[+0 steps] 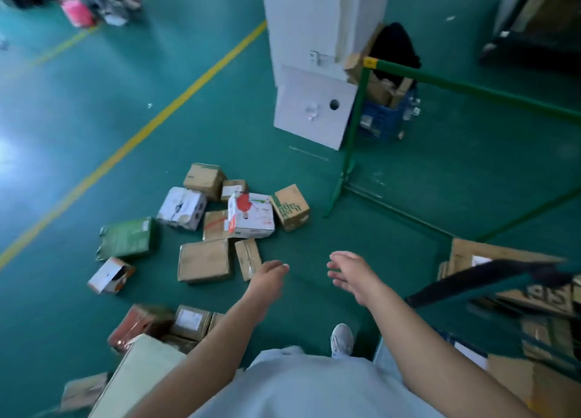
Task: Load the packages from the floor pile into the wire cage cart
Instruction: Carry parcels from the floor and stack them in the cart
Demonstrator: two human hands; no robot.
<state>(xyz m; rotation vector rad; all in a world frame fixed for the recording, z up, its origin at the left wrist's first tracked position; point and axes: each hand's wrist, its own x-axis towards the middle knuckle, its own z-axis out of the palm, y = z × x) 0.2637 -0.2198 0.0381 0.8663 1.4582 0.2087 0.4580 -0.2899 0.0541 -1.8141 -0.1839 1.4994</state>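
From the head camera I look down on a green floor [408, 172] with a yellow line [176, 103] running across it at a slant. My left hand [270, 279] reaches forward over the floor, holding nothing; its fingers look loosely curled, though motion blur keeps me from telling just how they lie. My right hand [349, 276] is stretched out beside it, apart from it, fingers straight and slightly spread, also holding nothing. The pile of packages [217, 222] lies on the floor ahead of both hands: a flat brown box [204, 260] nearest my left hand, a narrow brown box [248, 258] just beside it, a white box with red print [251, 214] resting on top of another brown one, a tan box with a green pattern [290, 207] at the right edge, a white printed box [182, 208] and a green package [127, 238] further left, and a small open white carton [110, 274] lying on its side. More packages [188, 321] sit close to my left leg. The cart [518, 279] stands at my right, its green frame blurred, with cardboard boxes [547, 295] already inside. A green rail [471, 87] runs beyond it, next to a white pillar [314, 24]. One white shoe [342, 339] shows below my grey shirt [314, 386].
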